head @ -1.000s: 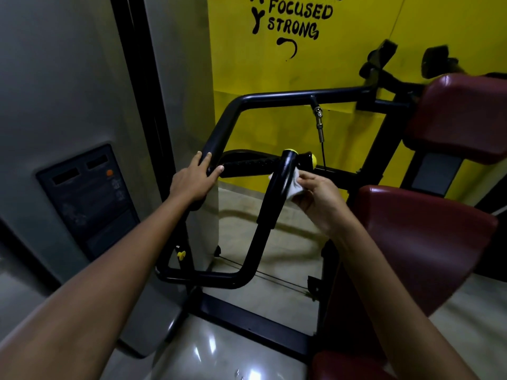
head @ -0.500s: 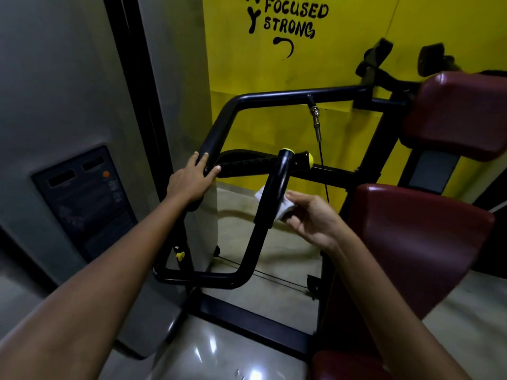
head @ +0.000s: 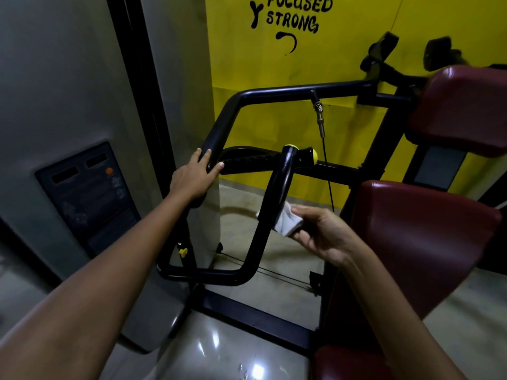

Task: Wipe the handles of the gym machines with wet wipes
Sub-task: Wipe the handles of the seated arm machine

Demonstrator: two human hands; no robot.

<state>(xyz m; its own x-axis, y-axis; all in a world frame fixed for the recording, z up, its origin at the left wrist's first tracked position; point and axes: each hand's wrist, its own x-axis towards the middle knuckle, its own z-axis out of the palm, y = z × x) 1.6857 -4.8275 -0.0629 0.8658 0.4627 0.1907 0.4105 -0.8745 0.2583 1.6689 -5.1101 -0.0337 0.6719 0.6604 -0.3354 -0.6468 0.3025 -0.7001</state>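
Observation:
A black tubular handle frame (head: 277, 187) of a gym machine stands in front of me, its upright bar tipped with a yellow cap. My right hand (head: 323, 234) pinches a white wet wipe (head: 286, 222) against the middle of that upright bar. My left hand (head: 193, 178) rests on the frame's outer bend, fingers wrapped over the tube, beside a ribbed black grip (head: 247, 160).
Dark red seat pads (head: 428, 237) of the machine fill the right side. A grey weight-stack shroud with a dark label panel (head: 87, 196) stands at the left. A yellow wall (head: 274, 64) with black lettering is behind, and a cable (head: 326, 165) hangs from the top bar.
My right hand with the wipe has slid down the upright bar from near its yellow-capped top to its middle. My left hand has stayed on the frame.

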